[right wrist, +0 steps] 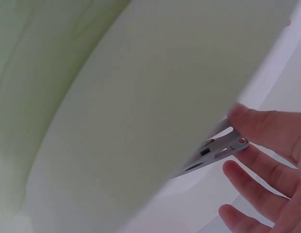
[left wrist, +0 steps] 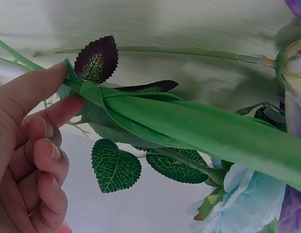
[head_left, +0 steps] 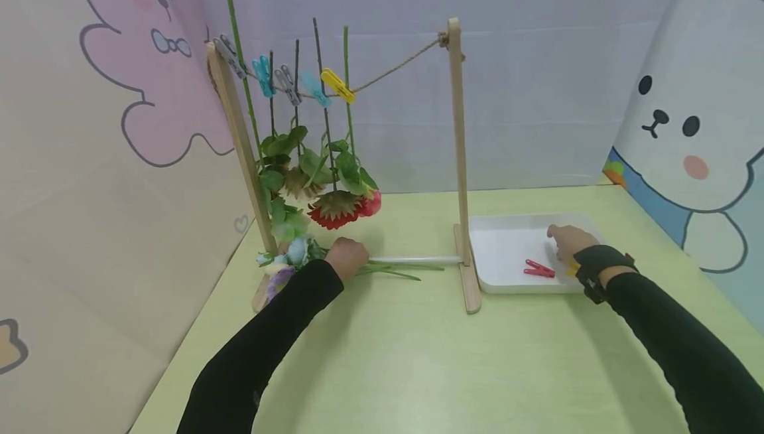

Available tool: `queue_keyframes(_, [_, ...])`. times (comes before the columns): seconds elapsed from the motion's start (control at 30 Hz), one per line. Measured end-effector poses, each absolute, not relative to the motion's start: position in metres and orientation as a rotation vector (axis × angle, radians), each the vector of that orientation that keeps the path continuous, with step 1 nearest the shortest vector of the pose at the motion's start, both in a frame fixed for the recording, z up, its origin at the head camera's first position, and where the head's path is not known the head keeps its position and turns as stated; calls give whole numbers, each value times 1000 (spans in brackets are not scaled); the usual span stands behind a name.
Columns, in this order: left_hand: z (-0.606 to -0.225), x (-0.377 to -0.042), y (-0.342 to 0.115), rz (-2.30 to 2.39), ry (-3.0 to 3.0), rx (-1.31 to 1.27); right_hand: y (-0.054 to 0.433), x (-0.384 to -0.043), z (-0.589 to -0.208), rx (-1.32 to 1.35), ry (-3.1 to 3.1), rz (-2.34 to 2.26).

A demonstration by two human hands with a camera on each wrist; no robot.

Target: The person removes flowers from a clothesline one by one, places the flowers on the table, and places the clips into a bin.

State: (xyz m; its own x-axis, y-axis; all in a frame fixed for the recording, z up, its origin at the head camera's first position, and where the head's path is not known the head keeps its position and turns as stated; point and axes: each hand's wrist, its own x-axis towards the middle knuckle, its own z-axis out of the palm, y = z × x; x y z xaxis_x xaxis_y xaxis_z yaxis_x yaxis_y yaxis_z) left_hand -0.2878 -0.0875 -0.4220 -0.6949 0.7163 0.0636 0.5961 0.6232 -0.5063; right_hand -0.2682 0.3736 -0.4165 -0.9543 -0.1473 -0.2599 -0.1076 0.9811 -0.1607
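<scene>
Plainly, the left grip (head_left: 347, 258) pinches a stem (left wrist: 93, 93), the right grip (head_left: 571, 241) a grey clothespin (right wrist: 221, 147) by one end.

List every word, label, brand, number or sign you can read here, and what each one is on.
None: no readable text shows in any view.
Gray clothespin: no lettering visible.
Red clothespin: too small to tell whether it is marked.
White tray: no label visible.
Backdrop: cartoon drawings, such as the white animal and a heart outline, but no words.
Black wrist strap: details too small to read.
</scene>
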Motion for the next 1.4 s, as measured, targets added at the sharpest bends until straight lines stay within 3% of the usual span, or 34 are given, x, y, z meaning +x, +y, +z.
queue_keyframes(0.63, [-415,-288,-86,624,-2697,-1094,381,-268,-418,-164,2863,-246])
queue_keyframes(1.07, [-406,-286,-89,553,-2674,-1031,354,-271,-387,-261,2964,-341])
queue_keyframes(1.23, [-398,-282,-91,518,-2686,-1130,330,-272,-361,-255,3160,-619])
queue_keyframes(1.4, [-375,-267,-84,536,-2764,-1367,301,-269,-316,-61,3186,-1435])
